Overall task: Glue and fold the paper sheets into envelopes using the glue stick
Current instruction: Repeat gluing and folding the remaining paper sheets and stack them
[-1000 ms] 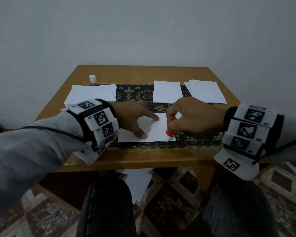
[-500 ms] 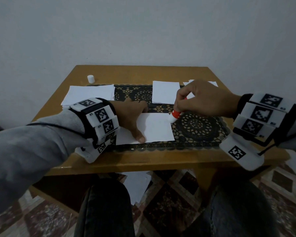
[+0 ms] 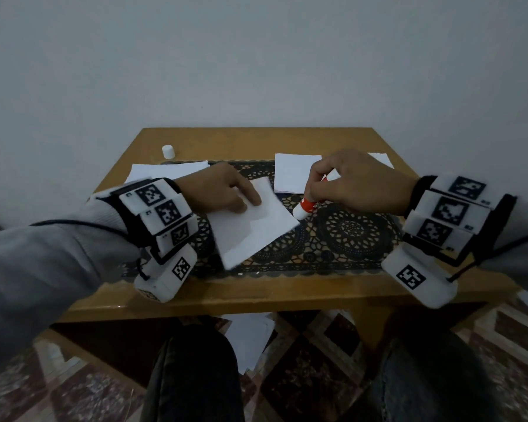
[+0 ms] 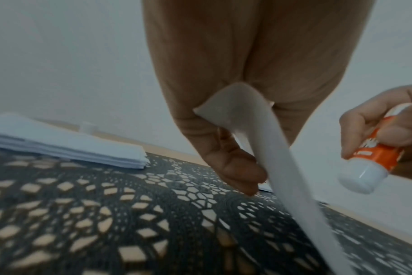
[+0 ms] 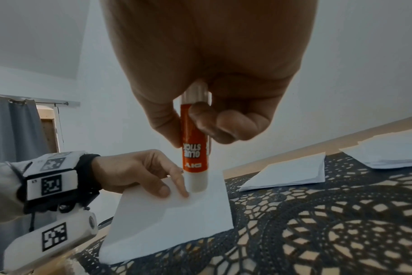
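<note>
The left hand (image 3: 223,190) is pinching the far edge of a white rectangular paper sheet (image 3: 250,226) between thumb and fingers and is lifting it, so that the sheet is slanting up off the black lace table runner (image 3: 348,236). The right hand (image 3: 357,181) is gripping an orange-and-white plastic glue stick (image 3: 304,207), fingers curled round the barrel, white end pointing down. In the head view that end is sitting just beside the sheet's right edge; in the right wrist view it is hanging close above the sheet.

To do this step well, judged from the current pose: the left hand should be laying the sheet flat and pinning it before the stick is drawn along the edge, since a lifted sheet buckles under pressure. Strokes should be running close to the border, light and even.

Whether the downward end is a bare glue face or a base cannot be told. A small white cylinder (image 3: 168,151) is standing at the far left of the wooden table (image 3: 256,296); it may be the cap. The white paper stack (image 3: 165,171) is partly hidden behind the left wrist, and the right hand is partly covering the folded white sheets (image 3: 296,172). Glue already on the sheet is not discernible.
</note>
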The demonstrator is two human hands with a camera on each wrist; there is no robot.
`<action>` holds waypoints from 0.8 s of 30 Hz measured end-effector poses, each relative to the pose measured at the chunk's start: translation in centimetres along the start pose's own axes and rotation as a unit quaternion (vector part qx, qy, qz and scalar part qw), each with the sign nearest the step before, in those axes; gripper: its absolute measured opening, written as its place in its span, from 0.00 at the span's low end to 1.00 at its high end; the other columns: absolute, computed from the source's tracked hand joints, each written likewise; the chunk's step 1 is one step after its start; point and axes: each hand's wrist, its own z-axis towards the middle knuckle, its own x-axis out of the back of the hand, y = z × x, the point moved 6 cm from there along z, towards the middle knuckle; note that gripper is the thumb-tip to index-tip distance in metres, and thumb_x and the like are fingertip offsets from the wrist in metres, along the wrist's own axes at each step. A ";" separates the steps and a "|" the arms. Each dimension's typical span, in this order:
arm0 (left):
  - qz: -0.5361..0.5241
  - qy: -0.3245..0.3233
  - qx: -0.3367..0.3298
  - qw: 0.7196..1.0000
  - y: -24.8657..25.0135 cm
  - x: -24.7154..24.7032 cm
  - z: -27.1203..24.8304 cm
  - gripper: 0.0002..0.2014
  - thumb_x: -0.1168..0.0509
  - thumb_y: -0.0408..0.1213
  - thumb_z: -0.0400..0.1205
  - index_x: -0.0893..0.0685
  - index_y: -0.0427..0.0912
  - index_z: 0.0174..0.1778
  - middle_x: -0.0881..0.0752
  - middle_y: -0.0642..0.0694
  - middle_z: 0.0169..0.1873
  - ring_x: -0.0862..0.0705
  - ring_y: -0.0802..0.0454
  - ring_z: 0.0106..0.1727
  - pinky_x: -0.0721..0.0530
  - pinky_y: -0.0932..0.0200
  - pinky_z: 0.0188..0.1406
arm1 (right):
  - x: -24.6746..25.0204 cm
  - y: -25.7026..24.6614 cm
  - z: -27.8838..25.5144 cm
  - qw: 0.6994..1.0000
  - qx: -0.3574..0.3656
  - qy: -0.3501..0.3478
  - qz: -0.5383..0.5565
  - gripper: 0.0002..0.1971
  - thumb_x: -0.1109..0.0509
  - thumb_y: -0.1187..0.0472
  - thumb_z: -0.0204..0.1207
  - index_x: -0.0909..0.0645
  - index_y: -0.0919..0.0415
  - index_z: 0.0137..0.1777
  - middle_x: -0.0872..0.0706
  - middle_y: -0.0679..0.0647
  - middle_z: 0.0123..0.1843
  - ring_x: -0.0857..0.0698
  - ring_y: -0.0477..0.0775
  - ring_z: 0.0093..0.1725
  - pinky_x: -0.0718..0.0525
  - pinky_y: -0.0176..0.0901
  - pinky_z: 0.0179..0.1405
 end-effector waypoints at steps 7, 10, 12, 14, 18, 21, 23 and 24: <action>-0.031 0.018 0.077 0.996 -1.2 -2.2 -0.3 0.09 0.34 0.35 0.81 0.14 0.32 0.44 0.17 0.43 0.46 0.19 0.49 0.48 0.20 0.59 0.49 | -1.5 0.0 1.2 0.998 -0.014 0.014 -0.054 0.09 0.28 0.53 0.74 0.13 0.57 0.38 0.20 0.39 0.36 0.26 0.39 0.29 0.34 0.34 0.31; 0.078 0.010 0.078 0.994 -1.2 -2.1 -0.7 0.13 0.31 0.41 0.80 0.13 0.39 0.56 0.19 0.49 0.51 0.20 0.51 0.54 0.24 0.60 0.53 | -2.2 0.5 2.2 0.997 -0.024 0.013 -0.068 0.09 0.27 0.52 0.73 0.12 0.57 0.38 0.16 0.44 0.41 0.25 0.42 0.33 0.31 0.38 0.33; 0.124 -0.013 0.089 0.988 -1.3 -2.3 -1.1 0.15 0.30 0.47 0.78 0.17 0.46 0.60 0.20 0.49 0.52 0.22 0.52 0.53 0.24 0.60 0.51 | -2.5 0.8 2.9 0.997 -0.033 0.014 -0.072 0.09 0.27 0.52 0.72 0.12 0.56 0.37 0.14 0.48 0.42 0.24 0.44 0.31 0.30 0.39 0.33; 0.148 -0.022 0.094 0.984 -1.4 -2.7 -1.3 0.18 0.29 0.50 0.77 0.20 0.48 0.59 0.18 0.47 0.56 0.21 0.50 0.53 0.21 0.57 0.52 | -2.7 0.8 3.4 0.997 -0.044 0.016 -0.065 0.08 0.27 0.52 0.72 0.14 0.54 0.35 0.13 0.49 0.43 0.22 0.46 0.32 0.27 0.41 0.34; 0.188 0.000 0.078 0.979 -1.0 -3.3 -1.3 0.19 0.29 0.52 0.76 0.22 0.47 0.56 0.18 0.46 0.56 0.23 0.49 0.50 0.26 0.58 0.45 | -2.9 0.0 4.4 0.996 -0.031 0.035 -0.082 0.08 0.28 0.53 0.73 0.13 0.56 0.37 0.14 0.49 0.47 0.19 0.50 0.47 0.24 0.44 0.45; 0.190 -0.015 0.079 0.978 -1.0 -3.6 -1.2 0.24 0.30 0.54 0.76 0.26 0.52 0.66 0.23 0.43 0.62 0.23 0.47 0.56 0.25 0.56 0.51 | -2.4 -0.6 4.9 0.993 -0.021 0.065 -0.092 0.11 0.29 0.52 0.73 0.11 0.60 0.42 0.17 0.48 0.47 0.22 0.49 0.49 0.28 0.42 0.45; 0.194 -0.040 0.081 0.977 -1.1 -3.8 -1.4 0.31 0.32 0.55 0.78 0.34 0.60 0.77 0.30 0.40 0.67 0.23 0.42 0.62 0.25 0.53 0.59 | -2.5 -0.7 5.0 0.994 -0.019 0.059 -0.094 0.11 0.29 0.52 0.74 0.11 0.61 0.43 0.17 0.49 0.47 0.21 0.49 0.49 0.28 0.41 0.42; 0.199 -0.049 0.080 0.975 -1.0 -3.9 -1.5 0.32 0.34 0.54 0.79 0.37 0.63 0.79 0.33 0.40 0.68 0.22 0.41 0.62 0.26 0.53 0.60 | -2.8 -0.7 5.0 0.994 -0.019 0.050 -0.098 0.11 0.29 0.53 0.74 0.11 0.61 0.43 0.17 0.49 0.47 0.21 0.49 0.48 0.27 0.41 0.39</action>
